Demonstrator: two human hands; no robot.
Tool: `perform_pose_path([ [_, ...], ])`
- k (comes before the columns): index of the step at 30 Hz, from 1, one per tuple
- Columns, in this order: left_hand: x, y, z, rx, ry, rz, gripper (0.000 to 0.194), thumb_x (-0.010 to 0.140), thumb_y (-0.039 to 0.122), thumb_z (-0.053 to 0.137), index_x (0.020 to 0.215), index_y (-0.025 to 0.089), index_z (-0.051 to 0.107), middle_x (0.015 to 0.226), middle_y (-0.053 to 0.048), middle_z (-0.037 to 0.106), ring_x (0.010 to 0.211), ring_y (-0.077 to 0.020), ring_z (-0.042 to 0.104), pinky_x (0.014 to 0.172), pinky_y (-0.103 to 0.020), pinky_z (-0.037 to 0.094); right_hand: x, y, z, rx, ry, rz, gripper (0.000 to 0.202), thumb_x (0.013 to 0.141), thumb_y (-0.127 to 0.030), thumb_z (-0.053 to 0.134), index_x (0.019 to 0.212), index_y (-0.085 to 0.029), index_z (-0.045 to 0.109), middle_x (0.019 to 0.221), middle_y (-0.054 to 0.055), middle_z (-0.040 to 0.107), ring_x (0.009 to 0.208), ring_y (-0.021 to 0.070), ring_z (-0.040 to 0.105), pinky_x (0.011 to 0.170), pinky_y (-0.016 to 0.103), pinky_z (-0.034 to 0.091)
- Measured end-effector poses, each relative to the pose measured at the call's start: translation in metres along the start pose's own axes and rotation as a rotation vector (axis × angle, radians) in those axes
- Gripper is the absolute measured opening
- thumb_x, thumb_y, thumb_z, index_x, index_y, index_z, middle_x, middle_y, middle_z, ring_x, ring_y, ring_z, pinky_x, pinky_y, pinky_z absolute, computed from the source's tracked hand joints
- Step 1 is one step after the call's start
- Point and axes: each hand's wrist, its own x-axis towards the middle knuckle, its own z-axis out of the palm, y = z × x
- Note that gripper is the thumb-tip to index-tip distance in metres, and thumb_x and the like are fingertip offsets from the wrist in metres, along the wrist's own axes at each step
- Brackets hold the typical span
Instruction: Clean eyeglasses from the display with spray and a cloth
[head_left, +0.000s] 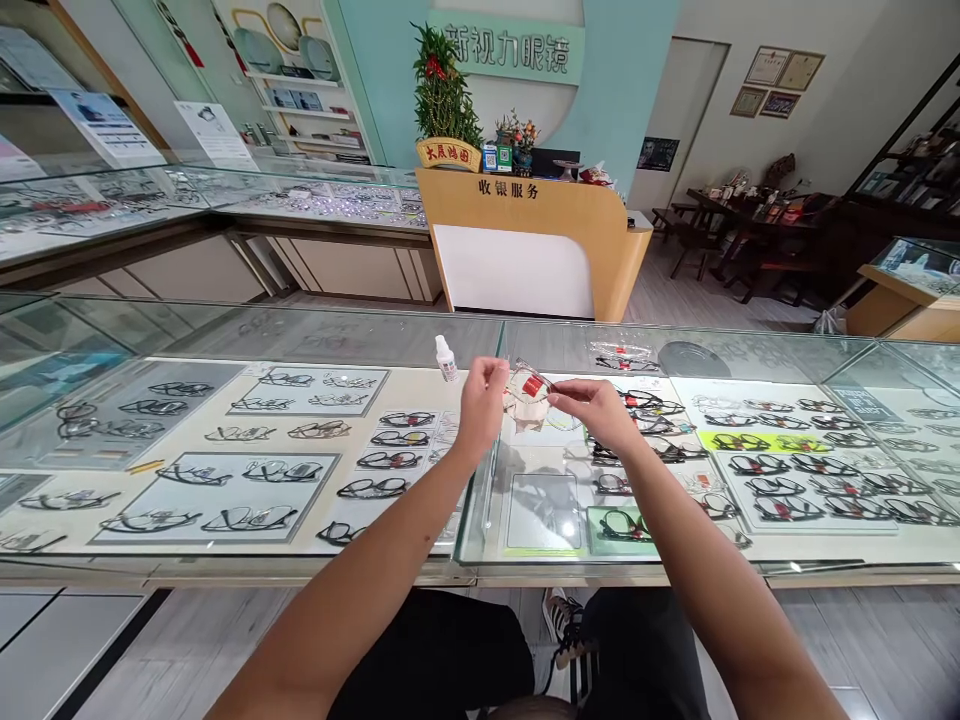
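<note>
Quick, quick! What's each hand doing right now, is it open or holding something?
Left hand: closed, holding one side of the glasses.
Right hand: closed, pinching the other side of the same glasses.

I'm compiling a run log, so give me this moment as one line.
left hand: holding red-labelled glasses | right hand: holding same glasses | white bottle: standing on glass counter

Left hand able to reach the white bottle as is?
Probably yes: the white bottle stands beside the left hand, nothing visible between them, though that hand grips the eyeglasses and may need to let go first.
</note>
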Motion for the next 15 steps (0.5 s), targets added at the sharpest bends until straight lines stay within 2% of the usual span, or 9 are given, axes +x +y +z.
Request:
perform_pose_path([
  [1,-0.005,0.001,0.004,-0.01,0.067,0.002,0.03,0.094,0.051,0.068,0.087,0.022,0.064,0.075,0.002,0.054,0.069,-0.0135,0.05,0.064,-0.026,0.041,0.0,0.002,0.001,-0.004,0.052,-0.02,0.039,0.082,-0.052,0.083,0.1,-0.019,0.084,0.101,0.007,0.082,0.091,0.0229,0.071,0.087,0.036,0.053],
  [2,-0.01,0.002,0.007,-0.019,0.077,-0.002,0.032,0.092,0.049,0.071,0.08,0.021,0.061,0.068,0.004,0.045,0.064,-0.012,0.043,0.06,-0.026,0.036,0.001,0.003,0.003,-0.022,0.109,-0.046,0.038,0.082,-0.052,0.082,0.1,-0.019,0.084,0.101,0.007,0.082,0.09,0.0226,0.07,0.086,0.036,0.053],
  [5,-0.024,0.007,0.018,-0.062,-0.094,-0.065,0.035,0.088,0.051,0.076,0.076,0.019,0.067,0.062,0.006,0.033,0.058,-0.0101,0.031,0.055,-0.027,0.026,0.001,0.008,0.009,-0.193,0.272,-0.181,0.034,0.086,-0.049,0.079,0.105,-0.02,0.082,0.1,0.006,0.081,0.09,0.0228,0.068,0.087,0.037,0.052],
  [8,-0.03,0.011,0.024,-0.142,-0.198,-0.191,0.04,0.081,0.057,0.082,0.091,0.018,0.078,0.062,0.006,0.037,0.058,-0.0092,0.031,0.054,-0.026,0.026,-0.001,0.01,0.016,-0.457,0.391,-0.366,0.029,0.093,-0.043,0.073,0.111,-0.022,0.08,0.098,0.006,0.079,0.094,0.0248,0.065,0.09,0.039,0.05],
  [12,-0.029,0.01,0.027,-0.281,-0.171,-0.385,0.048,0.069,0.058,0.09,0.091,0.017,0.078,0.062,0.006,0.043,0.055,-0.0069,0.031,0.052,-0.025,0.029,-0.003,0.011,0.024,-0.729,0.466,-0.493,0.028,0.101,-0.04,0.066,0.118,-0.02,0.078,0.103,0.009,0.079,0.098,0.0275,0.065,0.091,0.041,0.047],
  [15,-0.026,0.007,0.028,-0.351,-0.139,-0.417,0.047,0.065,0.057,0.093,0.084,0.017,0.074,0.059,0.008,0.041,0.053,-0.0056,0.028,0.05,-0.023,0.028,-0.004,0.01,0.029,-0.834,0.46,-0.511,0.03,0.103,-0.039,0.064,0.122,-0.019,0.076,0.109,0.01,0.079,0.101,0.0282,0.065,0.092,0.042,0.046],
])
